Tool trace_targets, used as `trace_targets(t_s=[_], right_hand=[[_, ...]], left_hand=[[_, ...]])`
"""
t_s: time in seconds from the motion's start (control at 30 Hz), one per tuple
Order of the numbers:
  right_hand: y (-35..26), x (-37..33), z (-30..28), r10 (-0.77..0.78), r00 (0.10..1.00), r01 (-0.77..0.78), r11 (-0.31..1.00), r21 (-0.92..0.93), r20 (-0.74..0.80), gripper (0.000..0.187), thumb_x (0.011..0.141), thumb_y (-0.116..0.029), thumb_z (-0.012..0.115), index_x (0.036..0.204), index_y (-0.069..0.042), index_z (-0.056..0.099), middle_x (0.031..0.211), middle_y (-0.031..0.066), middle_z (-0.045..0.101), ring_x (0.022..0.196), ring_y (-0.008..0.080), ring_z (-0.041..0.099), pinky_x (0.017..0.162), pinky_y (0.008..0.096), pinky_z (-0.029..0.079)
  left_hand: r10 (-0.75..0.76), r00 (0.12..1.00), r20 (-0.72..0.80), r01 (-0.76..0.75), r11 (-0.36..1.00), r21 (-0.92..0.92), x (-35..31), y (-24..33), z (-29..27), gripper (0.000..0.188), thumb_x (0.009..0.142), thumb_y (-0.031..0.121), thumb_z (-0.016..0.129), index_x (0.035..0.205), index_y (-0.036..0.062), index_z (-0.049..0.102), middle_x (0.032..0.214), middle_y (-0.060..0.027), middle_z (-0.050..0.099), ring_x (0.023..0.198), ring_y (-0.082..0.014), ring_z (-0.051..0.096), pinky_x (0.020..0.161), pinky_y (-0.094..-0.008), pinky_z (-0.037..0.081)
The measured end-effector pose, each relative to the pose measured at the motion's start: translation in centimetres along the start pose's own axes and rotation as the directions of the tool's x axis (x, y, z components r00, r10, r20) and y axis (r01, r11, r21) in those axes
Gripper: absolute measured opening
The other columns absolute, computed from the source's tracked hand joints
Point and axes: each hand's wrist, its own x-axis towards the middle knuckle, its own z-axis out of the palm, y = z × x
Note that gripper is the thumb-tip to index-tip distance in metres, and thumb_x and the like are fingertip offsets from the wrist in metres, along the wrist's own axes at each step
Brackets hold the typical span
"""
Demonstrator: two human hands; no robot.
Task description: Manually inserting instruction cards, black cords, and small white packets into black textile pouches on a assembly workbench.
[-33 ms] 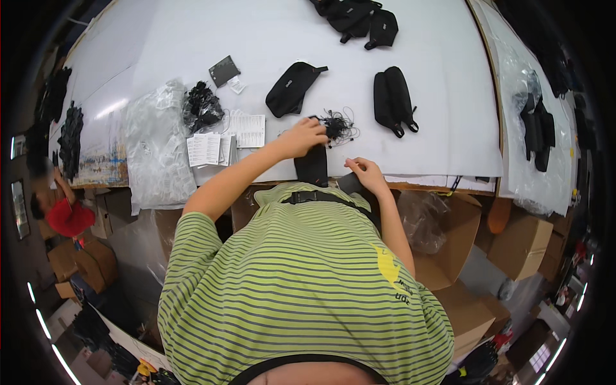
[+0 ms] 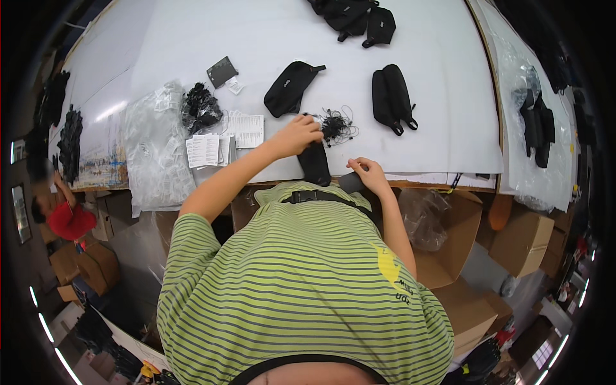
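A narrow black fabric pouch lies at the table's near edge, in front of my body. My left hand is curled over its far end, fingers closed on the fabric. Right beside those fingertips sits a tangle of thin black cords. My right hand pinches a small dark grey card between thumb and fingers, just right of the pouch. Beyond my left hand rests another black pouch with a small light mark. Two black pouches side by side lie farther right.
Left on the white table are printed white cards, a bundle of black cords, a dark card and clear plastic bags. More black pouches lie at the far side. Cardboard boxes stand below; a person in red is far left.
The near pouch has shifted slightly and shows more of its body below my left hand. My left hand has moved a little left; my right hand stays about where it was with the card.
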Motion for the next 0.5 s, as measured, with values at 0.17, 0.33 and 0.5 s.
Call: trace_targets(t_s=[0.17, 0.33, 0.5], right_hand=[[-1.7, -3.7, -2.7, -0.008, 0.992, 0.014, 0.999, -0.045, 0.126, 0.032, 0.075, -0.032, 0.07, 0.093, -0.005, 0.065, 0.085, 0.0086, 0.065, 0.085, 0.0193, 0.058, 0.081, 0.0291, 0.043], [-3.0, -5.9, -5.4, 0.1, 0.928, -0.224, 0.919, 0.323, 0.359, 0.049, 0.072, -0.016, 0.073, 0.118, -0.012, 0.057, 0.098, 0.0067, 0.064, 0.095, 0.0143, 0.056, 0.087, 0.0261, 0.041], [-3.5, -6.6, -6.8, 0.094, 0.949, -0.205, 0.909, 0.362, 0.301, 0.045, 0.075, -0.01, 0.07, 0.118, -0.009, 0.056, 0.093, 0.0037, 0.063, 0.086, 0.0106, 0.057, 0.08, 0.0232, 0.043]], left_hand=[[-0.031, 0.99, -0.136, 0.031, 1.0, -0.005, -4.8, -0.4, -1.9, 0.021, 0.065, 0.006, 0.067, 0.081, 0.0082, 0.053, 0.092, -0.0046, 0.054, 0.096, -0.0246, 0.048, 0.084, -0.0351, 0.038], [-0.22, 0.958, -0.182, 0.206, 0.974, -0.092, -7.3, 0.8, -0.3, 0.021, 0.067, 0.007, 0.067, 0.084, 0.0069, 0.055, 0.086, -0.0052, 0.056, 0.091, -0.0238, 0.05, 0.082, -0.0354, 0.04], [-0.215, 0.936, -0.28, 0.214, 0.976, -0.033, -7.6, 1.6, 0.9, 0.017, 0.07, 0.007, 0.066, 0.086, 0.0066, 0.06, 0.086, -0.0026, 0.059, 0.088, -0.0214, 0.052, 0.082, -0.0338, 0.037]])
